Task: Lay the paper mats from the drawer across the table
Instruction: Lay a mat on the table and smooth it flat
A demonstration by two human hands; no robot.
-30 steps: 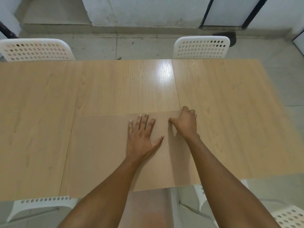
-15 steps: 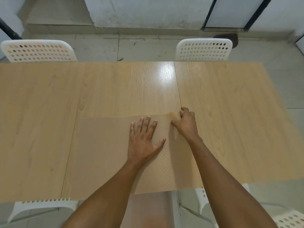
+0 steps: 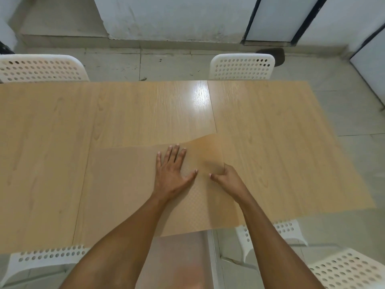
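One long light-wood table [image 3: 281,142] fills the view, white perforated plastic chairs [image 3: 241,66] along its far and near sides. Just one tan dotted paper mat [image 3: 125,184] lies on it, at the near edge, its far right corner lifted; most of the top is uncovered, so laying looks barely begun. Flat with fingers straight, the left hand [image 3: 169,171] presses the mat. Fingers curled, the right hand [image 3: 227,178] pinches its right edge. No drawer shows.

Mat: the thin tan paper mat [image 3: 125,184] is laid on the near middle of the light wood-grain worktop [image 3: 281,142].
Hands: the left hand [image 3: 171,172] is rested flat on the mat; its right edge is held by the right hand [image 3: 226,177].
Chairs: one white perforated plastic chair [image 3: 241,66] is placed behind the worktop.
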